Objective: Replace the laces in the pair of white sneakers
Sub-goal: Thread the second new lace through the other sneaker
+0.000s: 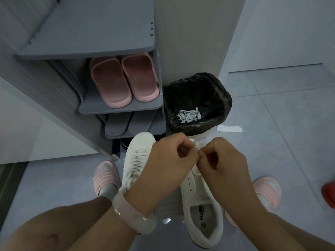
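Two white sneakers stand on the floor in front of me. The left sneaker point(136, 160) is laced up. The right sneaker point(204, 205) shows bare eyelets along its side and an open collar. Above its toe end, my left hand point(168, 160) and my right hand point(223, 160) meet, fingers curled, both pinching a white lace point(196, 144). Most of that lace is hidden by my fingers. A bundle of old white laces point(188, 115) lies in the black-lined bin.
A bin with a black bag point(223, 105) stands just beyond the sneakers. Left of it is a grey shoe rack point(119, 107) with pink slippers point(123, 82) and grey slippers. White paper point(229, 128) lies on the tiled floor. A red object point(329, 194) sits at the right edge.
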